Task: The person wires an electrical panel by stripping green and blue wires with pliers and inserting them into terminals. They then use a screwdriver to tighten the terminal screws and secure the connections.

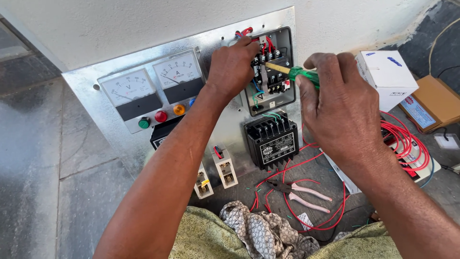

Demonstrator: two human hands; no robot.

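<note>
We take the shiny galvanised metal panel (225, 129) as our landmark; it leans against a pale wall. At its upper right sits a dark open-fronted box (273, 69), holding a block of black terminals threaded with red, blue and green wires. Our left hand (232, 64) rests on the box's left edge, fingers curled onto the terminals; we cannot tell whether they pinch a wire. Our right hand (338, 103), just right of the panel, has its fingers closed around the translucent green handle of a screwdriver (297, 73), whose yellowish shaft points into the box. On the panel's left are two square white-faced meters (153, 81) above round green, red and amber lamps. Below the box sits a ribbed black unit (272, 139). On the floor below the panel lie pink-handled pliers (302, 192) among loops of red wire (407, 144).
</note>
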